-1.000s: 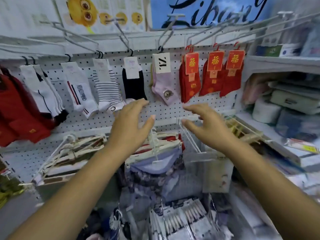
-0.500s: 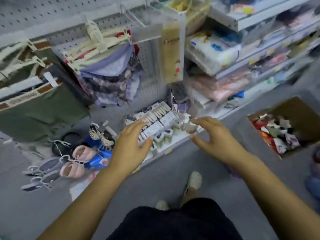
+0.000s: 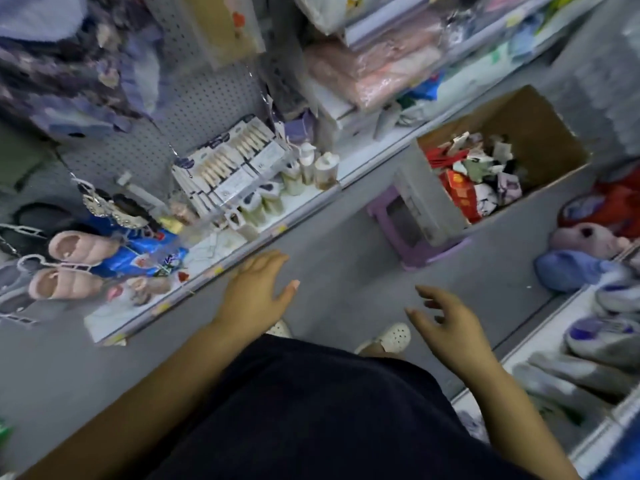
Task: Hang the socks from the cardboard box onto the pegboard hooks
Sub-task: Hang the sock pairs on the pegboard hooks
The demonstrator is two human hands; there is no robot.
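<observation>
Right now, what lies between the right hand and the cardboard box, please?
In the head view, bare grey floor separates the right hand from the cardboard box and purple stool.

The box (image 3: 535, 123) stands open-topped at the upper right, brown cardboard inside, its pale near wall facing the view. It rests on a purple stool (image 3: 417, 252), just beside the edge of the bottom shelf (image 3: 363, 172). The socks (image 3: 478, 178) lie in it in a loose jumble: red pairs with red-and-gold cards, white, pale green, lilac and dark ones, many with paper tags. They are heaped toward the near-left side, and bare cardboard shows at the far right. The pegboard (image 3: 214, 95) is a grey perforated panel at the upper left, blurred.
</observation>
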